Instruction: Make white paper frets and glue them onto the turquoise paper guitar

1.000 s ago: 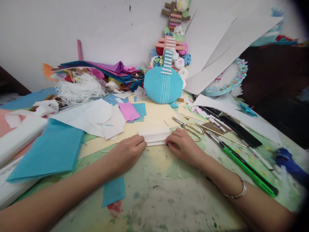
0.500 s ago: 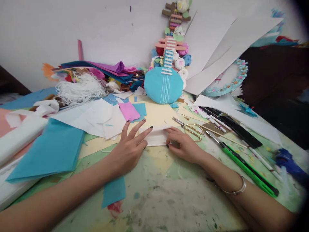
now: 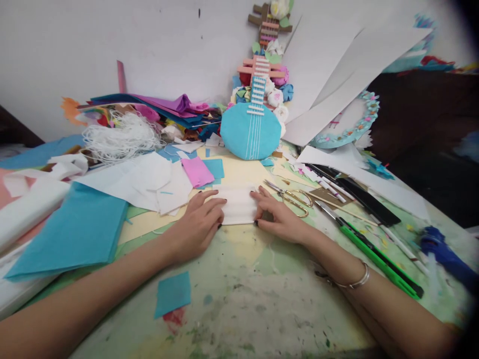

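A folded strip of white paper (image 3: 239, 205) lies flat on the table between my hands, with a crease running across it. My left hand (image 3: 198, 222) grips its left edge, thumb at the near corner and fingers along the side. On the right edge, my right hand (image 3: 280, 219) pinches the paper with thumb and bent fingers. Just right of that hand lie gold-handled scissors (image 3: 295, 199). A pink paper piece (image 3: 197, 172) and a blue one (image 3: 215, 170) lie beyond my left hand. Nearer me is a small blue paper square (image 3: 172, 294).
A blue paper lute-shaped craft (image 3: 250, 130) leans at the back. Left are a large folded blue sheet (image 3: 71, 232) and tangled white string (image 3: 121, 137). A green utility knife (image 3: 374, 254) with its blade out and a blue glue gun (image 3: 443, 254) lie right.
The white paper's raised far edge has come down flat. My left hand's spread fingers have lowered and closed onto the left edge; my right hand stays at the right edge.
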A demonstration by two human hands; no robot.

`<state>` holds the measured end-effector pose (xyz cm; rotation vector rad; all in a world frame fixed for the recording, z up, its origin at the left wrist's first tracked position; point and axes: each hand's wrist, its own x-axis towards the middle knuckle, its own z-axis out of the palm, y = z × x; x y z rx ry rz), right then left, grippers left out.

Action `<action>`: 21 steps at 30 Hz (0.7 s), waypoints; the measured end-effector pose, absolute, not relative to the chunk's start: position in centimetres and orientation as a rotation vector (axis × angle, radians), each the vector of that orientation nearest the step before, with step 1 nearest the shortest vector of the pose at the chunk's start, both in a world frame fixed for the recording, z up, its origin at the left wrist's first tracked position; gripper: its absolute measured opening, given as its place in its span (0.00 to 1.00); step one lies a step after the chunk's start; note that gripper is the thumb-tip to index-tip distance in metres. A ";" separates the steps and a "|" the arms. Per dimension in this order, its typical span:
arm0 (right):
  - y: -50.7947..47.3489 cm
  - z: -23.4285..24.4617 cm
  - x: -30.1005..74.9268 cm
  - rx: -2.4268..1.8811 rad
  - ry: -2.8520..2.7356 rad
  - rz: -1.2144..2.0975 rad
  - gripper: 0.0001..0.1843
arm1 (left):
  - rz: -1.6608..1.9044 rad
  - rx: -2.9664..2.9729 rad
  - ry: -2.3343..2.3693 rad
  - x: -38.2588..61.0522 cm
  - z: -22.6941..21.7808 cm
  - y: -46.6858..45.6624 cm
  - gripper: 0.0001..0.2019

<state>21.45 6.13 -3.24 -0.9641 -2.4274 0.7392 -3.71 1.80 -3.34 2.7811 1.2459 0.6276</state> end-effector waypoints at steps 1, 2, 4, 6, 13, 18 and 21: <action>6.1 -3.3 21.5 -1.009 -2.393 0.745 0.05 | 0.635 2.769 1.270 -3.7 -3.3 1.8 0.08; 6.1 -3.5 21.6 -1.046 -2.361 0.742 0.04 | 0.637 2.756 1.299 -3.7 -3.3 1.8 0.07; 6.0 -3.7 21.6 -1.096 -2.315 0.719 0.03 | 0.633 2.718 1.362 -3.6 -3.3 1.8 0.07; 5.9 -3.8 21.6 -1.130 -2.291 0.702 0.04 | 0.631 2.659 1.394 -3.6 -3.3 1.9 0.06; 5.5 -3.8 21.1 -1.197 -2.240 0.634 0.04 | 0.690 2.398 1.505 -3.6 -4.0 2.6 0.06; 5.2 -4.0 20.9 -1.225 -2.230 0.567 0.04 | 0.678 2.284 1.547 -3.8 -4.1 2.9 0.06; 5.0 -4.2 20.9 -1.240 -2.207 0.549 0.04 | 0.622 2.234 1.565 -3.7 -3.8 3.0 0.05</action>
